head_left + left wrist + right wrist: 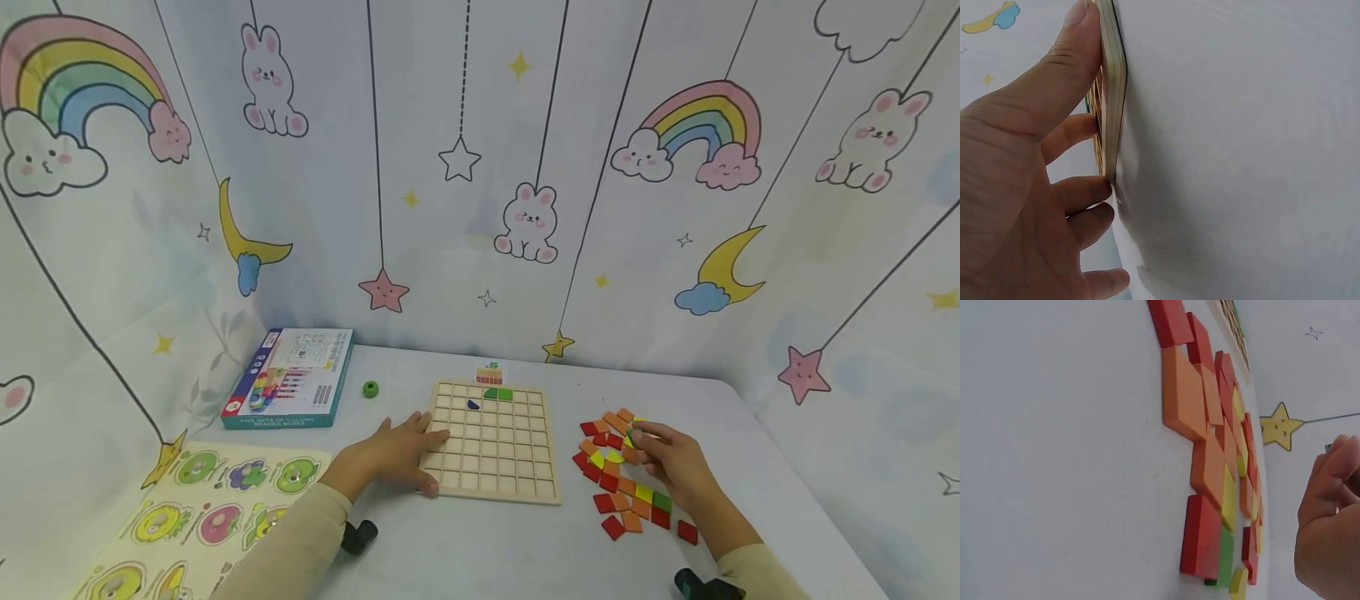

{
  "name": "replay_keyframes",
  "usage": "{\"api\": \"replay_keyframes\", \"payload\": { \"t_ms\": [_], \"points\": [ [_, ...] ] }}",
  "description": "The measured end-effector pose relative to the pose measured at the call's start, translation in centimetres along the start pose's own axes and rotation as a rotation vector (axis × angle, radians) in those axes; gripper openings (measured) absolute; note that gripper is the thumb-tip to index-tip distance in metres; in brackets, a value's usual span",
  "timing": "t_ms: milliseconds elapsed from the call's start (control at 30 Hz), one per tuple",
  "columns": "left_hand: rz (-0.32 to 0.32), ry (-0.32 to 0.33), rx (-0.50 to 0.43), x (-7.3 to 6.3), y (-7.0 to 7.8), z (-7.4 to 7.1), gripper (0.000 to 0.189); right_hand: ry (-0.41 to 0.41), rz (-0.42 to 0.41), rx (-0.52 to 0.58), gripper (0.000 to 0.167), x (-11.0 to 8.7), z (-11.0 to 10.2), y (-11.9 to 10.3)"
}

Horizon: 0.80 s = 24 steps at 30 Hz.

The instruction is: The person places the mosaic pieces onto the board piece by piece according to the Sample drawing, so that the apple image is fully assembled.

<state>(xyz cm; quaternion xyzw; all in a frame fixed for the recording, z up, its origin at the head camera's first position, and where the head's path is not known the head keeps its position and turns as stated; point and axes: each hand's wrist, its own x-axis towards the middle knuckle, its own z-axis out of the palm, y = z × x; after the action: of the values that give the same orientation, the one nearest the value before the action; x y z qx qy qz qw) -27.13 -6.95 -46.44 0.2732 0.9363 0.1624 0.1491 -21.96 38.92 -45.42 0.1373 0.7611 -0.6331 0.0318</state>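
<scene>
My left hand (405,450) rests spread at the left side of a wooden grid board (491,481). In the left wrist view its thumb and fingertips lie along the board's edge (1112,106). On the grid are a rounded green piece (491,393), a green square (506,395) and a small dark-blue piece (473,405). Over at the right, my right hand (678,462) pinches a small green piece (1329,448), mostly hidden by the fingers. Beneath and beside that hand lie loose tiles, among them a red tile (1200,537), an orange tile (632,522) and a yellow tile (643,493).
Behind the board lies a small picture card (491,372). A green bead (371,389) sits to its left, near a boxed toy set (300,379). A fruit-picture sheet (187,525) covers the table's left front. A patterned curtain (450,225) hangs behind the white table (525,550).
</scene>
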Motion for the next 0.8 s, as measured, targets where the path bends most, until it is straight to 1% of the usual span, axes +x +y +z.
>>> {"api": "replay_keyframes", "payload": {
  "t_ms": [67, 133, 200, 367, 433, 533, 600, 667, 800],
  "points": [
    [-0.001, 0.002, -0.001, 0.0, -0.1, 0.1, 0.091, 0.006, -0.002, 0.083, 0.063, 0.3, 0.1, -0.5],
    [0.001, 0.002, -0.006, 0.1, -0.2, 0.2, 0.092, 0.008, 0.000, 0.167, 0.061, 0.6, 0.4, -0.9],
    [0.001, 0.001, -0.010, 0.2, -0.3, 0.2, 0.092, 0.005, -0.002, 0.237, 0.051, 1.0, 0.8, -1.3],
    [0.000, 0.000, 0.004, 0.2, -0.4, 0.3, 0.093, 0.025, -0.032, 0.332, 0.024, 2.3, 2.6, -2.3],
    [-0.003, -0.003, 0.010, 0.2, -0.3, 0.3, 0.093, 0.048, -0.042, 0.359, 0.019, 2.8, 3.6, -2.8],
    [-0.002, -0.009, 0.021, 0.2, -0.2, 0.2, 0.092, 0.070, -0.049, 0.379, 0.020, 3.6, 5.1, -3.4],
    [-0.004, -0.013, 0.030, 0.2, -0.1, 0.2, 0.092, 0.076, -0.039, 0.388, 0.025, 4.2, 6.1, -3.7],
    [-0.007, -0.014, 0.041, 0.1, 0.0, 0.1, 0.092, 0.073, -0.028, 0.385, 0.029, 4.9, 7.1, -4.0],
    [-0.016, -0.013, 0.031, 0.0, 0.1, -0.1, 0.091, 0.072, -0.014, 0.378, 0.035, 5.8, 9.2, -4.6]
  ]
}}
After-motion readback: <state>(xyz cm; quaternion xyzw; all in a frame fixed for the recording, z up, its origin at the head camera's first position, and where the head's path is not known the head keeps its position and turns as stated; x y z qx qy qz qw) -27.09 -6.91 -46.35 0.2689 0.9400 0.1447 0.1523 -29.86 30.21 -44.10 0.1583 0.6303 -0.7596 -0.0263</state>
